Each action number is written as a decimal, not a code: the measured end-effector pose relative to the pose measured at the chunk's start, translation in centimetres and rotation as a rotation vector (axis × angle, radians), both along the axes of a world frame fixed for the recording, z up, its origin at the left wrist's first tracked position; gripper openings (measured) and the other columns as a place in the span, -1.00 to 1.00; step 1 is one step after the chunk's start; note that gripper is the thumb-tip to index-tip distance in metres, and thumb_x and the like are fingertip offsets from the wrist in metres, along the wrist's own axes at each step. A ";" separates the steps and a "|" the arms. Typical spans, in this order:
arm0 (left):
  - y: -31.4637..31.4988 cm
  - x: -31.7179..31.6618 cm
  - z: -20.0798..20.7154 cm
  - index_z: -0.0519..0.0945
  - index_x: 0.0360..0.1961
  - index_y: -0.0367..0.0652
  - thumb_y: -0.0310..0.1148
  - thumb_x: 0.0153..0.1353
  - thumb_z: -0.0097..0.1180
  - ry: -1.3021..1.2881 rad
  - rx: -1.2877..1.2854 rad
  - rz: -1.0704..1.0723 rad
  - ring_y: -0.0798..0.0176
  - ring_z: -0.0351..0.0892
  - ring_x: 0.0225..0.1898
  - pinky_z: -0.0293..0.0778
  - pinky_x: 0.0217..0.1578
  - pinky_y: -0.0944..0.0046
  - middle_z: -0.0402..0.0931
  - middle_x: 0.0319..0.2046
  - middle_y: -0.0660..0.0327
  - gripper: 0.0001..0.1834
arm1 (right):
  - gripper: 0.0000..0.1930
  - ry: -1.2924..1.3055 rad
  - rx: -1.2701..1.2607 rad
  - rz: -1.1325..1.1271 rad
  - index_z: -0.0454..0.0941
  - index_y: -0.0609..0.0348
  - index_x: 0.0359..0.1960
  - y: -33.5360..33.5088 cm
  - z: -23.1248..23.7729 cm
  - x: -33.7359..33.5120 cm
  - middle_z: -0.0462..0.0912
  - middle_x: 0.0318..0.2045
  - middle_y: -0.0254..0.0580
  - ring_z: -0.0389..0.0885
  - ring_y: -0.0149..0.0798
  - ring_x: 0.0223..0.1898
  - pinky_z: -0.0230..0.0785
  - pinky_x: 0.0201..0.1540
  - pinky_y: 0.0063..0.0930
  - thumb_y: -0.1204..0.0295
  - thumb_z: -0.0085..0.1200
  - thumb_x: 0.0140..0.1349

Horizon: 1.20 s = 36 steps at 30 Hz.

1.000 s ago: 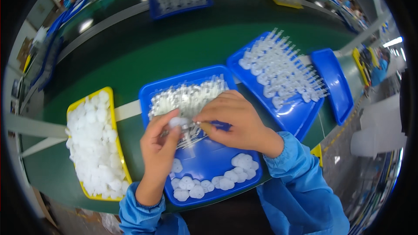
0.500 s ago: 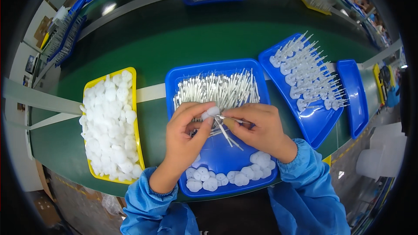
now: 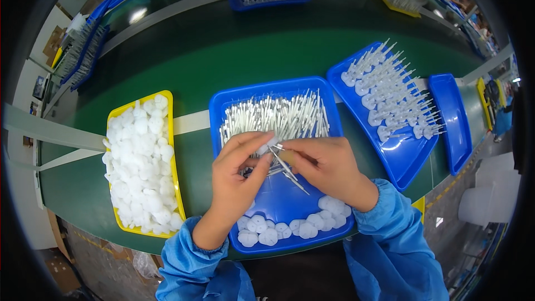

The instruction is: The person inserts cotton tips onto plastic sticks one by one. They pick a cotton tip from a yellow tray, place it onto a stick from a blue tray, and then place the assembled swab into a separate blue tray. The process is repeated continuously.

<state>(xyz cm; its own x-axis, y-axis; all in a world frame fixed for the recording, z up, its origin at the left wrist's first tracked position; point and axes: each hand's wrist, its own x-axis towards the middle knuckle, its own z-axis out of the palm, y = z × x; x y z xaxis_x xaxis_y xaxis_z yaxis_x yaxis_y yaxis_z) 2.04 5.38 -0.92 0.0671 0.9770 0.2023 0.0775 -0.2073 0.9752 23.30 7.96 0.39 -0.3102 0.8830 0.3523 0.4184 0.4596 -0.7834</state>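
My left hand [image 3: 237,170] pinches a translucent white plastic disc [image 3: 266,146] between thumb and fingers, above the middle blue tray [image 3: 215,102]. My right hand [image 3: 332,167] meets it there, its thumb and forefinger closed on the end of a thin white stick at the disc. Other thin sticks [image 3: 291,176] slant down between the hands; which fingers bear them is partly hidden. Behind the hands a dense pile of white and grey sticks [image 3: 273,116] fills the tray's far part. Along its near edge lie several scalloped white discs [image 3: 307,228].
On the left stands a yellow tray [image 3: 177,181] heaped with white discs. A blue tray [image 3: 402,175] at right carries rows of discs with upright sticks, beside a narrower blue tray [image 3: 452,117]. Another loaded blue tray [image 3: 267,4] sits across the green table [image 3: 195,50].
The thin stick that jutted rightward under my right fingers no longer shows there. My right fingers have shifted slightly left and up toward the disc; my left hand keeps its pinch.
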 end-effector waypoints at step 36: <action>-0.5 0.4 0.3 0.76 0.32 -0.22 -0.58 0.35 0.45 0.277 0.082 0.054 0.33 0.79 -0.13 0.68 -0.19 0.33 0.80 -0.18 0.13 -0.50 | -0.90 -0.132 0.219 0.034 0.85 0.07 -0.23 1.1 -0.8 0.6 0.81 -0.50 -0.16 0.79 -0.07 -0.52 0.62 -0.46 -0.26 0.37 0.49 0.29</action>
<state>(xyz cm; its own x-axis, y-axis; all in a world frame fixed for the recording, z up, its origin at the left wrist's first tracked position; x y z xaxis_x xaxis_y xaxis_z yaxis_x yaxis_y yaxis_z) 2.43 4.89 -0.67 0.0791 0.9617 0.2623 0.3516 -0.2732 0.8954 23.85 9.04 -0.41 -0.3941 0.7785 0.4885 0.4921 0.6277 -0.6032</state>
